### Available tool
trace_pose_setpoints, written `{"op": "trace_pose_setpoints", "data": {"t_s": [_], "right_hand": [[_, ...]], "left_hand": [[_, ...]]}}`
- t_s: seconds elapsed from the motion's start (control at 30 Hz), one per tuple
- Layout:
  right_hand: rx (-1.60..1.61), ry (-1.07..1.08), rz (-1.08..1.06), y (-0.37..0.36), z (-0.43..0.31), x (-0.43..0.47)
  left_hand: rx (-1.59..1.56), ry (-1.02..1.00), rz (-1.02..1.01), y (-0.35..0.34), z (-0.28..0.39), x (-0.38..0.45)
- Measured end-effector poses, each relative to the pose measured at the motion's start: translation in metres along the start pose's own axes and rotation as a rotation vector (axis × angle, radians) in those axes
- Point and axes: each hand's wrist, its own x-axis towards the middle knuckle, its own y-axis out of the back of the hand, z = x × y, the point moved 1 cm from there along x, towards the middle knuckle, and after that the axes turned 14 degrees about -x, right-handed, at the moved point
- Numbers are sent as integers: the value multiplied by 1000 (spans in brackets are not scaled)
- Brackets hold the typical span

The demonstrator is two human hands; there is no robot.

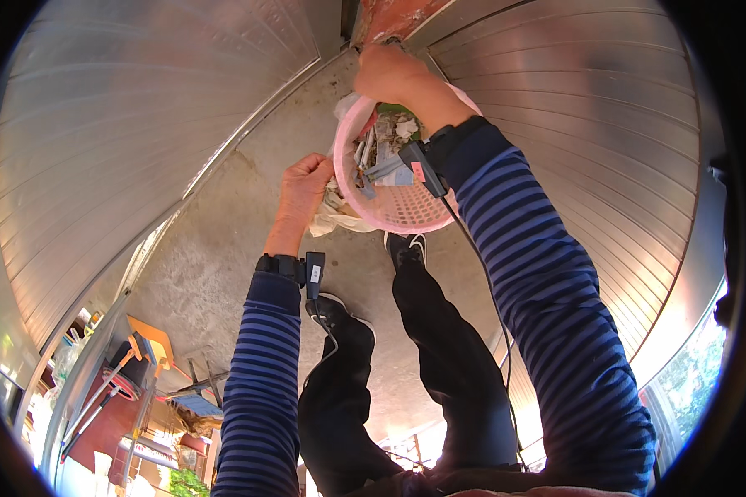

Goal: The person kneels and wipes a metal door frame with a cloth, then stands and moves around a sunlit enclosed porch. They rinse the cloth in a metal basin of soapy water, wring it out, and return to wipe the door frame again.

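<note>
A pink perforated plastic basket is tilted towards me, its mouth showing mixed litter, paper scraps and flat strips inside. Around its left and lower outside hangs a pale, translucent plastic bag, with some crumpled waste in it. My left hand is at the basket's left rim, fingers pinched on the bag's edge. Beyond the far rim, my right hand is curled near the foot of a red post. Its fingertips are hidden, and something small and dark shows beside them.
Ribbed metal panels rise on the left and right, meeting near the red post. My shoes stand on the concrete floor just below the basket. Long-handled cleaning tools lean at lower left. Cables run from both wrists.
</note>
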Motion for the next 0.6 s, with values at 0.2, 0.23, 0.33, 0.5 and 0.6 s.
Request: {"op": "trace_pose_setpoints", "data": {"t_s": [0.2,0.23,0.33,0.5,0.6], "right_hand": [[-36,-74,112,-15,17,13],[-64,-31,188,-13,27,15],[198,-50,454,-11,59,-2],[508,-172,466,-16,119,-66],[900,-243,287,-33,138,-96]], "left_hand": [[56,22,-5,-5,1,1],[75,17,7,-5,2,0],[102,-35,-4,-3,5,-5],[98,-126,98,5,13,-18],[107,-209,113,7,18,-20]]}}
